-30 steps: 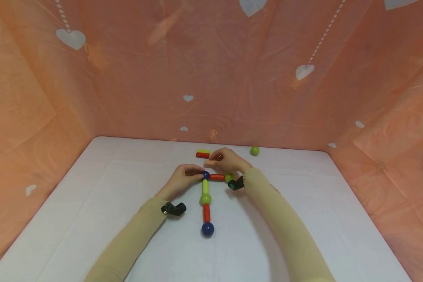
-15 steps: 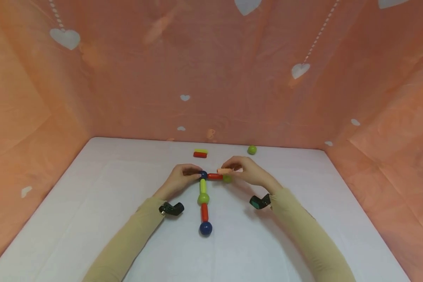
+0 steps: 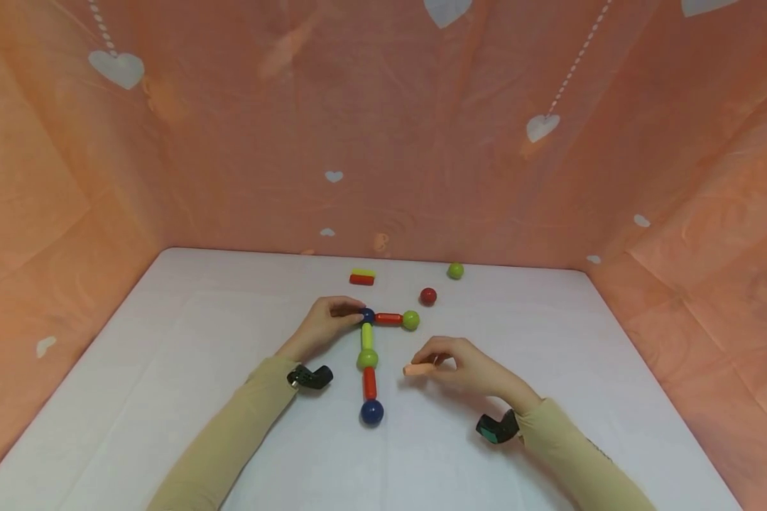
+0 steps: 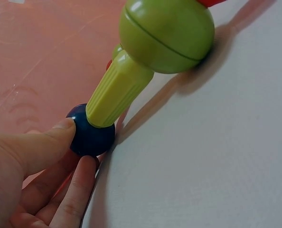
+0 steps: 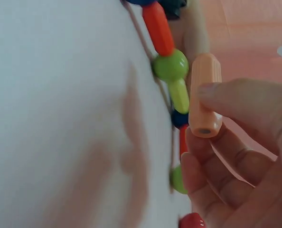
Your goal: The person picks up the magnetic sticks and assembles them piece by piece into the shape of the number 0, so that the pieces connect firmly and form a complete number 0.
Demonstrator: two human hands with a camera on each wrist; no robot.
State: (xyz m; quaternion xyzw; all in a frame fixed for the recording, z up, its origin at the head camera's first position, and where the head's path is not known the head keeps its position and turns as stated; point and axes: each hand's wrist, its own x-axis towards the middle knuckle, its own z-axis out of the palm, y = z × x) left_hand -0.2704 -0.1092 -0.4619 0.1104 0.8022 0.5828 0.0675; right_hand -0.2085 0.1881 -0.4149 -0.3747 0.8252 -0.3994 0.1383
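Note:
My left hand [image 3: 326, 323] pinches the dark blue ball [image 4: 94, 135] at the far corner of a joined chain of balls and rods. From that ball a yellow rod [image 4: 117, 90] leads to a green ball [image 3: 367, 359], then a red rod [image 3: 370, 384] and a nearer blue ball [image 3: 372, 412]. A second red rod [image 3: 388, 319] runs right from the corner to another green ball [image 3: 411, 320]. My right hand [image 3: 469, 365] holds a peach-orange rod [image 5: 205, 97] between thumb and fingers, right of the chain's middle. A dark spot shows in the rod's end.
Behind the chain lie a loose red rod [image 3: 361, 280] and a yellow rod [image 3: 363, 272], side by side. A red ball [image 3: 428, 297] and a loose green ball [image 3: 456, 270] sit back right. An orange cloth [image 3: 383, 142] with white hearts hangs behind the white table [image 3: 230, 284].
My right hand has brought the peach-orange rod from behind the chain toward me and to the right. The red ball has come into sight. My left hand stays on the blue ball.

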